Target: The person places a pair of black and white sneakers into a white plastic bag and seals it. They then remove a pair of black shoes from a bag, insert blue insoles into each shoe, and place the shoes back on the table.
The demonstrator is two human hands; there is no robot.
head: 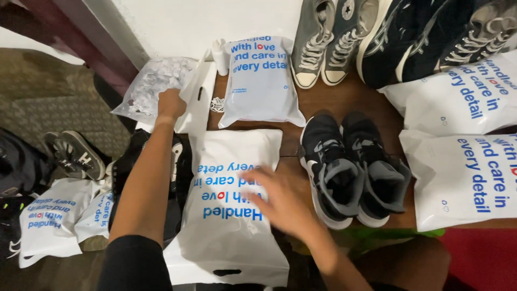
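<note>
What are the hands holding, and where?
The left hand reaches into the clear bag of small white packets; its grip is hidden. The right hand, blurred, rests open on the white bag.

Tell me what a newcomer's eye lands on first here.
White plastic bags with blue print, above all the filled one front and centre, under the right hand. Beside it on the wooden table stands a pair of black and grey sneakers. The left hand reaches a clear bag of small white pieces at upper left.
</note>
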